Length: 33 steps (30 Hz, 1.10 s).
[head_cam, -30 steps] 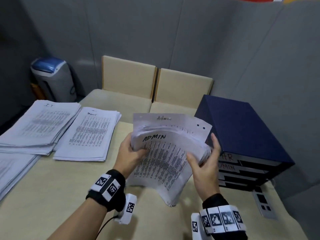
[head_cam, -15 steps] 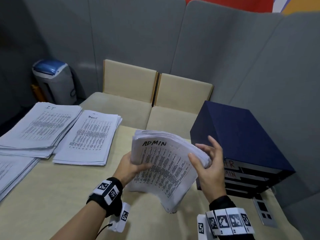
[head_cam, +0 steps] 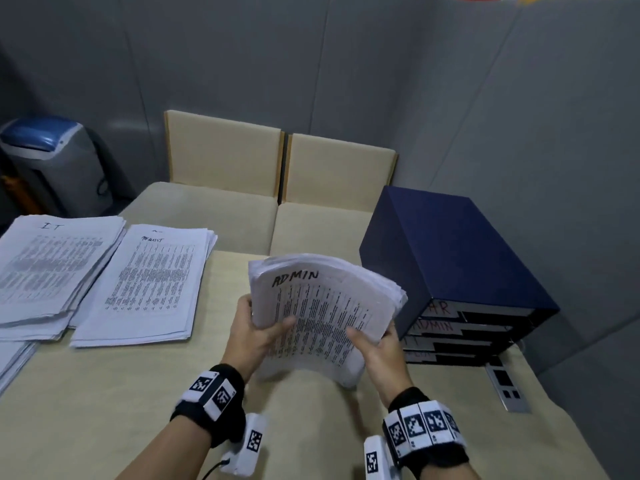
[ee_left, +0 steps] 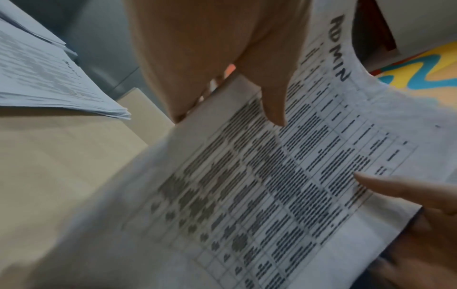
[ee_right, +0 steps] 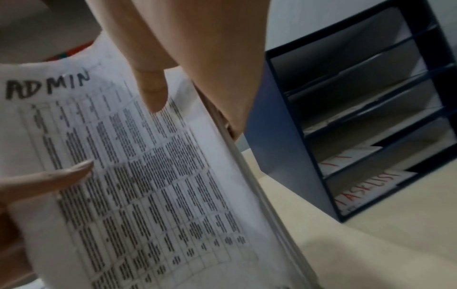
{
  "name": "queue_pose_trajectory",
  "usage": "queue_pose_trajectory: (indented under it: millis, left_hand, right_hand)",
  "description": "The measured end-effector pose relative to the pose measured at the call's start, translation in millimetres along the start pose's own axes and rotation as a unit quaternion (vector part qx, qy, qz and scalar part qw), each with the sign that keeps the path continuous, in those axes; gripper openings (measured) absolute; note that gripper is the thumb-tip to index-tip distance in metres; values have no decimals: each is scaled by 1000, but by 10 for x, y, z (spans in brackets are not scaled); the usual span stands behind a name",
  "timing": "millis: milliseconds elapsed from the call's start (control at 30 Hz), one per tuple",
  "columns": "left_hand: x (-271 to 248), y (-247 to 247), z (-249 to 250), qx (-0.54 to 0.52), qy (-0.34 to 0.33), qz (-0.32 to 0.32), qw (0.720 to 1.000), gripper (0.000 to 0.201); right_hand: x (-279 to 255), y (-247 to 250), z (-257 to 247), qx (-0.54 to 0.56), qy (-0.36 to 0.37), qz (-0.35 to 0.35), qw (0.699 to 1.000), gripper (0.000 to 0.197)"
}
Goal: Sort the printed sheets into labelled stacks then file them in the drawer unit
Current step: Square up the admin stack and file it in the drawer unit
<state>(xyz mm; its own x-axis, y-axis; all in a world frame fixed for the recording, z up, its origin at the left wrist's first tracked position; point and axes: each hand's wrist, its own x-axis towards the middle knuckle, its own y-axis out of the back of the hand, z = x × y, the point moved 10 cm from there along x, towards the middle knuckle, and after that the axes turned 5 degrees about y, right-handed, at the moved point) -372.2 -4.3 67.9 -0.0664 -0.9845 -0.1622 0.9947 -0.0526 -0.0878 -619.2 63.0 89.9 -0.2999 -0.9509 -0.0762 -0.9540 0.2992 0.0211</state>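
Observation:
A thick ADMIN stack (head_cam: 322,313) of printed sheets, its top page marked ADMIN, is held bowed and tilted above the table, its lower edge near the tabletop. My left hand (head_cam: 258,329) grips its left edge, thumb on the top page (ee_left: 272,176). Gripping the right edge is my right hand (head_cam: 375,342), thumb laid on the print (ee_right: 153,176). Just right of the stack stands the dark blue drawer unit (head_cam: 450,258), with shelves labelled HR, ADMIN and IT showing (ee_right: 358,117).
Two stacks lie at the table's left, the IT stack (head_cam: 52,265) and the TASKLIST stack (head_cam: 152,282); more sheets (head_cam: 14,358) poke in at the left edge. Beige seats (head_cam: 277,168), a grey bin (head_cam: 52,161) and grey partition walls stand behind. A metal tag (head_cam: 507,386) lies by the unit.
The loose sheet that stood behind the stack is now folded in with it. The stack has shifted slightly right toward the drawer unit, and my right hand now grips its edge lower down.

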Motion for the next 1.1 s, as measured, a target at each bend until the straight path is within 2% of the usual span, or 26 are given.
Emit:
queue_pose_trajectory:
  millis: [33,133,200,300,333,433,533,600,633,733,767,867,933,1100]
  left_hand:
    - [9,-40,-53,17,12,-16,1000,61]
    - [-39,-145,-67,70,16,-30,997,20]
    - [-93,-171,30,58,10,-28,998,17]
    - [-141,-210,156,31,3,-39,999,18]
    - [-161,-229,162,16,8,-43,999,19]
    - [-268,-346,288,-57,14,-50,997,19]
    - [-395,-598,344,-152,23,-64,986,28]
    - [-491,-823,296,-200,34,-76,976,35]
    - [-564,-955,244,-209,45,-81,974,37]
    - [-816,-1338,-54,-216,88,-78,969,33]
    - [-904,-1460,-155,-221,106,-74,967,34]
    - [-1176,-1834,-440,-252,164,-77,951,40]
    - [-1341,-2022,-627,-269,193,-62,942,39]
    - [-1655,-2460,-912,-146,211,-38,966,26]
  right_hand:
    - [-6,12,83,-23,-15,-12,1000,45]
    - [-80,110,251,-71,-48,-26,996,51]
    - [-170,238,378,-104,-68,-19,992,58]
    - [-397,418,658,-132,-132,-29,982,81]
    - [-490,478,770,-103,-161,-27,981,85]
    - [-756,594,910,53,-201,-15,978,71]
    - [-835,755,1002,161,-214,-28,963,85]
    - [-819,901,891,215,-202,-31,955,93]
    - [-804,990,782,222,-186,-32,957,88]
    - [-846,1358,545,185,-160,-41,969,43]
    - [-859,1573,533,163,-155,-30,974,35]
    - [-971,2271,553,91,-129,-4,987,33]
    - [-1102,2707,604,74,-137,2,988,33]
    - [-1387,3382,710,82,-189,-41,978,48]
